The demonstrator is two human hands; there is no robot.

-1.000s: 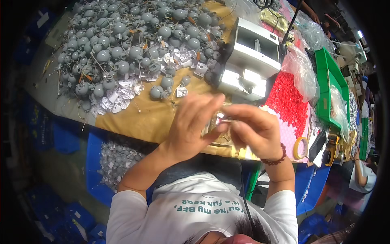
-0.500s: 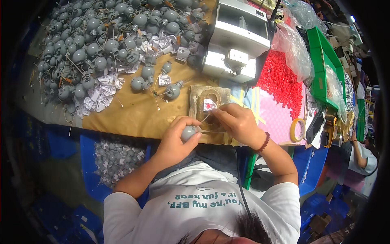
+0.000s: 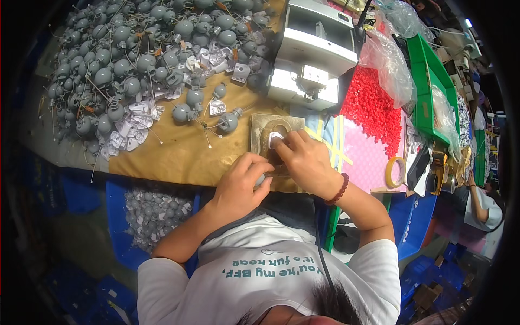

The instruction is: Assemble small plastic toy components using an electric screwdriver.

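My left hand point(image 3: 239, 187) is closed around a small grey ball-shaped part point(image 3: 260, 181), mostly covered by the fingers, at the table's near edge. Just right of it, my right hand point(image 3: 310, 165) reaches over a metal block point(image 3: 258, 131) with an oval recess. Its fingertips are bunched together on a small white plastic piece point(image 3: 274, 138) lying in that recess. Whatever the fingertips pinch is hidden beneath them. Left of the block, a few grey ball parts point(image 3: 228, 123) with thin white cords lie on the brown table cover.
A large heap of grey ball parts point(image 3: 124, 65) and white plastic pieces point(image 3: 130, 130) fills the far left. Behind the block stands a white machine point(image 3: 314, 43). Red small parts point(image 3: 371, 108), a tape roll point(image 3: 396, 172) and a green crate point(image 3: 428, 81) are on the right.
My right hand has come down closer over the white piece, hiding the red bit and cord seen there before. My left hand has shifted slightly right with the grey ball part.
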